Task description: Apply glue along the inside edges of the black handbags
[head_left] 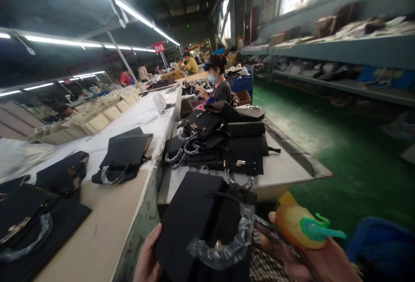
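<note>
My left hand (149, 254) grips the lower left edge of a black handbag (188, 213), its thumb against the panel. The bag is tilted in front of me, with its plastic-wrapped handle (227, 251) facing me and a small gold fitting inside the handle's loop. On the right, my right hand (320, 260) is closed around an amber squeeze bottle (290, 225) with a green nozzle pointing right. A dark, shiny narrow thing lies across the fingers of that hand; what it is I cannot make out. Checked cloth shows beneath the bag.
Stacked black handbags (207, 143) cover the white table ahead. More black bags (125, 152) lie on the long bench (106, 230) at left. A masked co-worker (222, 85) sits beyond the stack. A blue bin (382, 247) stands at lower right, and shelves (340, 52) line the right wall.
</note>
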Available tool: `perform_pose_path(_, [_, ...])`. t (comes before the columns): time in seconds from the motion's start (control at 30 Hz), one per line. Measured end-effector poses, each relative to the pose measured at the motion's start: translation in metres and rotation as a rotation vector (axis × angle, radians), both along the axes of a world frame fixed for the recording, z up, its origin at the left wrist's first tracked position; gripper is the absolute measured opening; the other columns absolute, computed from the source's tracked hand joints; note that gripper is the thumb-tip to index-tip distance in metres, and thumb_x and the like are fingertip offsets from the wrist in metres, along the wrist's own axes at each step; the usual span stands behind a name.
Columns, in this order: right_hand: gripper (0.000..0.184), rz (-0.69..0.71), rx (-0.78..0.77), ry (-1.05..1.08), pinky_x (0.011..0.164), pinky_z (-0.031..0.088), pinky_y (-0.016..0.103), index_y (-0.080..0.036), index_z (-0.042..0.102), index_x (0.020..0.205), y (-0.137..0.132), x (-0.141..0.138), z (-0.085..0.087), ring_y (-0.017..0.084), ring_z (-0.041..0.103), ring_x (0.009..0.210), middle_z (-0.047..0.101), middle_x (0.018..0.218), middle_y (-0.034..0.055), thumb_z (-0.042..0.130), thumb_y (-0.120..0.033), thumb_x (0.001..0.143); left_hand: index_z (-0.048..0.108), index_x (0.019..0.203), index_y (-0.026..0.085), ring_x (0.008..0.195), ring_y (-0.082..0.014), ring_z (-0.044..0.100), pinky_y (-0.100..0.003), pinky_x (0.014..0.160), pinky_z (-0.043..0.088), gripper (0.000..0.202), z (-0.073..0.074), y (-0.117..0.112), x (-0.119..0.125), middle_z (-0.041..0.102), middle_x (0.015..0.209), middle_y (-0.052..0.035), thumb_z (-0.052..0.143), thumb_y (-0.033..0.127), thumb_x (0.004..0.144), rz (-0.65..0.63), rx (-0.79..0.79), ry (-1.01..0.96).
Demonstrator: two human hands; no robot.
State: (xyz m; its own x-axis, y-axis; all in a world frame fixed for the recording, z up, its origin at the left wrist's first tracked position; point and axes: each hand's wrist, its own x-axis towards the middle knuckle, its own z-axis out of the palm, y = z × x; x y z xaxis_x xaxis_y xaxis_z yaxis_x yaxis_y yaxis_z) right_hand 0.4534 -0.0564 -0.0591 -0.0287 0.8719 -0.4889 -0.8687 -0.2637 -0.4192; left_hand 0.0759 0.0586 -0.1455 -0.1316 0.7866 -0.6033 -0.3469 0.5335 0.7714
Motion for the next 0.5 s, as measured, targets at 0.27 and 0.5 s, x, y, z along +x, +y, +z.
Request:
perform_pose_path(0.27, [0.046,0.098,-0.057,0.193,0.034,0.025,0.012,-0.007,0.08,0.096,-0.029,-0.004,0.012,0.002,0.034,0.044,0.065,0.082,0.0161,0.096,-0.034,0.062,0.075,0.092,0.022,0.11,-0.0338,0.069,-0.039,0.094,0.056,0.039,0.008,-0.013,-0.004,0.076,0.108,-0.011,0.091,0.032,0.058,-0.332,0.15,0.614])
perform_pose_path(0.5, [0.03,0.102,0.015,0.314,0.035,0.024,0.01,-0.01,0.071,0.103,-0.034,-0.013,0.003,0.001,0.035,0.047,0.054,0.085,0.0044,0.083,-0.027,0.081,0.063,0.138,0.034,0.146,-0.0311,0.045,-0.042,0.122,0.034,0.044,0.08,-0.055,0.058,0.048,0.159,-0.0072,0.066,0.046,0.096,-1.053,0.589,0.371])
